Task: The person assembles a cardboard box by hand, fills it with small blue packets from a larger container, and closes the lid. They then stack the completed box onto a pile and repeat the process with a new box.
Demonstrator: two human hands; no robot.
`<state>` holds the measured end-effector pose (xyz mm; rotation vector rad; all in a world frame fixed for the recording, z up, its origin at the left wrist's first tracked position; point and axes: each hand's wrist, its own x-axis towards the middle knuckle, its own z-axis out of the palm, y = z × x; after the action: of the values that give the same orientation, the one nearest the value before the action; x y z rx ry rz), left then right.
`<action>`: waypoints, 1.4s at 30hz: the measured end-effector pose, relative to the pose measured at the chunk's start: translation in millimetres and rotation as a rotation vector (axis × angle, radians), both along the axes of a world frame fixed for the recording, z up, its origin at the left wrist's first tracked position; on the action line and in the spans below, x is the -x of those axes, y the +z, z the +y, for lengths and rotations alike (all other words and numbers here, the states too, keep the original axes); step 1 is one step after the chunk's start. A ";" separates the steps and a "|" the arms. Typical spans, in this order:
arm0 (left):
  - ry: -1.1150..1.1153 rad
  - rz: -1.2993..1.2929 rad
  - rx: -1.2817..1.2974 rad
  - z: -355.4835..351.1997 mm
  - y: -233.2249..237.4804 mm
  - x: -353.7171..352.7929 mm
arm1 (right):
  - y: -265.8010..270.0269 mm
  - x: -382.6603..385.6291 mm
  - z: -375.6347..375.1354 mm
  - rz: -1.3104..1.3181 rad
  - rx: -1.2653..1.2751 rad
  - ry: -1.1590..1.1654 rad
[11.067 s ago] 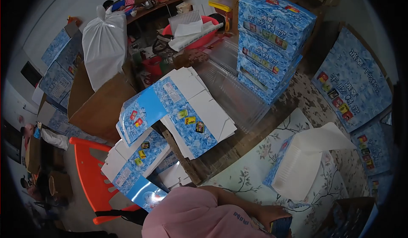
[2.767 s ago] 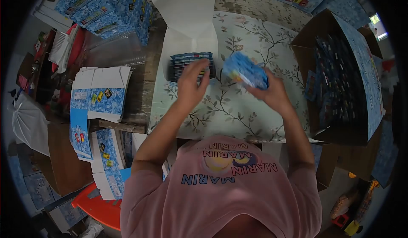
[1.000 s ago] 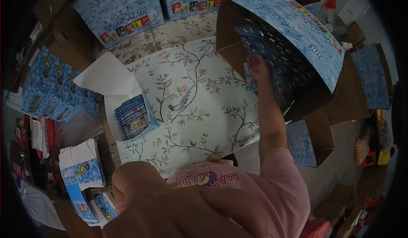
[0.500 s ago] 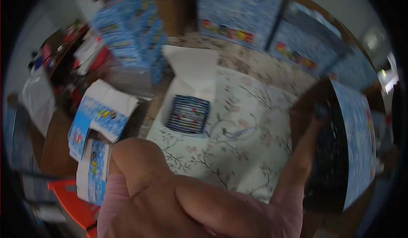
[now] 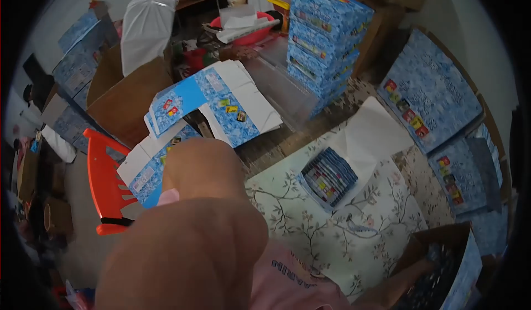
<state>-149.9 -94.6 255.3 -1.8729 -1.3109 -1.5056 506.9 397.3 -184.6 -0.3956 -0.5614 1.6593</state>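
My left arm is bent close to the camera and fills the lower left; its hand is out of view. At the lower right my right hand (image 5: 425, 267) reaches into an open carton (image 5: 463, 279) printed blue outside. Dark, shiny small packets (image 5: 423, 294) lie in that carton around the hand; its fingers are hard to make out, and I cannot tell whether they hold a packet. On the floral tablecloth (image 5: 276, 224), between my arms, stands a white box (image 5: 379, 133) with its lid up. Slim blue packets (image 5: 330, 177) are lined up in a row inside it.
Flattened blue-and-white box blanks (image 5: 243, 102) lie at the left table edge, beside an orange chair (image 5: 105, 171). Behind stand a stack of blue boxes (image 5: 323, 39) and a red basin (image 5: 254, 36). Large blue cartons (image 5: 431, 91) line the right. A brown carton (image 5: 130, 99) is at the left.
The view has swung left, so the table and boxes sit further right and more of the room's left side shows. My right hand remains inside the carton.
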 end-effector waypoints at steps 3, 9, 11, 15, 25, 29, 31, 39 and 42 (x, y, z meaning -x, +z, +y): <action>-0.155 -0.020 0.049 22.5 -11.3 -8.2 | 55.0 42.7 -48.6 -0.063 0.103 -0.169; -0.451 -0.010 0.157 12.9 -28.9 -8.5 | 83.4 102.2 -236.1 -0.113 0.338 -0.491; -0.547 0.001 0.186 15.3 -32.2 -16.9 | 113.6 165.6 -293.1 -0.125 0.277 -0.387; -0.747 0.037 0.174 16.9 -38.2 -40.7 | 154.5 237.0 -363.5 -0.328 0.349 -0.408; -0.860 -0.018 0.692 49.3 -82.0 -92.4 | 203.1 268.3 -403.5 -1.541 -0.121 0.112; -0.696 -0.159 0.909 88.0 -242.1 -124.4 | 190.7 272.3 -392.3 -1.574 -0.221 0.134; -0.570 -0.059 0.839 97.1 -282.1 -136.5 | 192.2 273.4 -393.8 -1.560 -0.214 0.159; -0.790 -0.310 1.193 113.8 -294.4 -150.9 | 199.4 238.8 -327.8 -1.228 -0.113 0.279; -0.790 -0.222 1.230 113.7 -301.6 -151.1 | 166.3 180.8 -239.0 -1.153 0.320 -0.112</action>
<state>1.2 19.0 -46.3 -3.3661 -1.9944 -1.2835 326.1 158.3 -18.4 -1.6263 -1.0702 1.2847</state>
